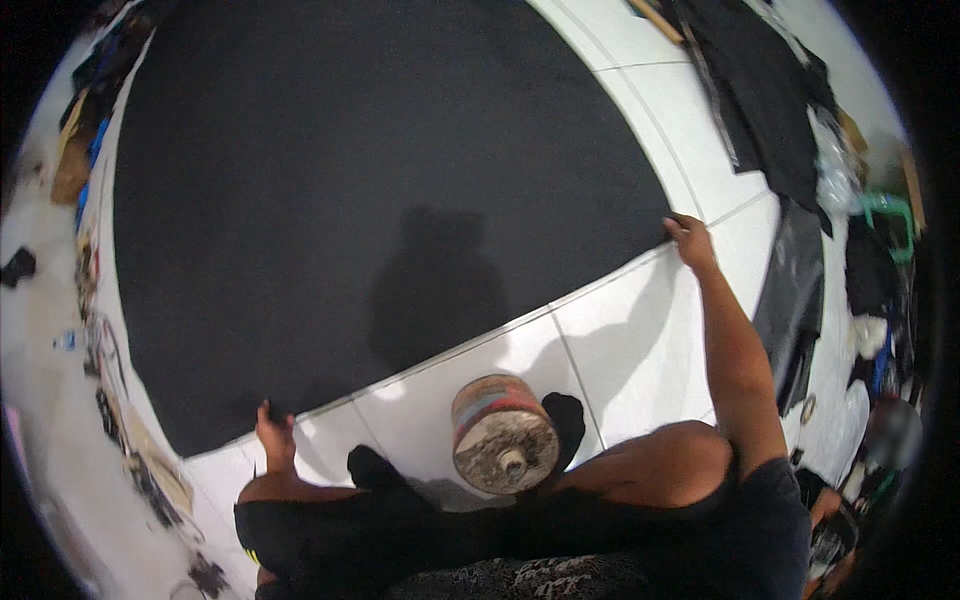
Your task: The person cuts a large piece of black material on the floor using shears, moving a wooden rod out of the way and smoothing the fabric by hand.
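A large black sheet (280, 170), matt like fabric, lies spread over the white tiles and takes up most of the view. My right hand (692, 243) pinches its right near corner, the arm stretched out. At the near edge, toward the left, my left hand (277, 435) is closed on the sheet's border; its lower part is hidden by my knee. Between my legs stands a round tin (503, 435), its top stained grey-brown with a short stub in the middle. A shadow falls across the sheet.
White floor tiles (640, 345) show along the sheet's near and right sides. More black material (755, 90) lies at the far right, with a dark glossy piece (790, 290) below it. A green plastic item (890, 225) and clear plastic (838, 165) sit near the right wall. Clutter lines the left.
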A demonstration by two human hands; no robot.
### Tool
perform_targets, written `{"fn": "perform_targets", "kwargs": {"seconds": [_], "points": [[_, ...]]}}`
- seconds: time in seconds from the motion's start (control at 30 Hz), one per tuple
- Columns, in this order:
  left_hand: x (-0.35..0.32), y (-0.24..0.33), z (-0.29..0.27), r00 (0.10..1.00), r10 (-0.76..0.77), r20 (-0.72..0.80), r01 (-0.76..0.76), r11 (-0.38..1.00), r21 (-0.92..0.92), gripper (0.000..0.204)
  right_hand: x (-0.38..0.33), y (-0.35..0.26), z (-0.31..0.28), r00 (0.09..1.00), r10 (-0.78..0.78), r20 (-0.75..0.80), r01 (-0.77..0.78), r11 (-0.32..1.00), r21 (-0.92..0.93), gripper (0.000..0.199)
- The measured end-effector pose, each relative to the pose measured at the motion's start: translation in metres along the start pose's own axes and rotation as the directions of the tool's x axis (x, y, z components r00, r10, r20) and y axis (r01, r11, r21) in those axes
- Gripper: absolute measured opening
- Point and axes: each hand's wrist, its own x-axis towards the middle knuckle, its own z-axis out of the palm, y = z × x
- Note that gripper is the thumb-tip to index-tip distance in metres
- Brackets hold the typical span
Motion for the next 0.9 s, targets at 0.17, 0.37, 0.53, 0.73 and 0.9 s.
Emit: {"fn": "perform_targets", "kwargs": {"seconds": [0.17,0.37,0.53,0.73,0.9], "points": [[-0.002,0.010,-0.040,0.950,0.014,-0.313,-0.081,0.976,-0.200,0.043,0.016,0.018,0.002,0.984,0.046,0.174,-0.035,0.997,-0.066,0.049],[0.008,0.009,-0.044,0.912,0.008,-0.410,-0.080,0.984,-0.158,0.018,0.009,-0.012,-0.005,0.997,-0.073,-0.030,0.039,0.786,-0.617,0.055],[-0.007,0.006,-0.026,0.893,0.052,-0.448,-0.144,0.974,-0.175,0.010,-0.099,-0.160,0.021,0.879,-0.380,0.288,0.350,0.925,0.151,0.036],[-0.003,-0.002,-0.032,0.924,0.051,-0.378,-0.143,0.965,-0.220,0.010,-0.254,-0.298,0.012,-0.170,-0.620,0.766,0.709,0.463,0.532,0.050],[-0.006,0.002,-0.018,0.940,0.052,-0.336,-0.136,0.964,-0.229,0.014,-0.275,-0.276,0.022,-0.154,-0.691,0.706,0.934,0.131,0.332,0.035]]}}
